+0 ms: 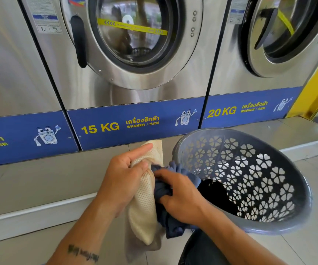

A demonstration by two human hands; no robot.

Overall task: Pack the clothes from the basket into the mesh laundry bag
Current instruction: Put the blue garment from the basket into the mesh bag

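Mesh laundry bag (pixel 144 203), cream in colour, hangs from the left hand (pixel 122 178), which grips it near the top. Right beside it, touching the bag, the right hand (pixel 181 197) squeezes a dark blue garment (pixel 171 226) in curled fingers. Just to the right, a grey plastic basket (pixel 230 131) tips toward the hands, with a black garment (pixel 217 196) inside. Big steel washers (pixel 135 92) stand behind.

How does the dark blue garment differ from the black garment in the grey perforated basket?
The dark blue garment is gripped by the right hand; the black garment lies untouched. The blue one hangs beside the cream mesh bag; the black one sits inside the grey basket. Both are crumpled.
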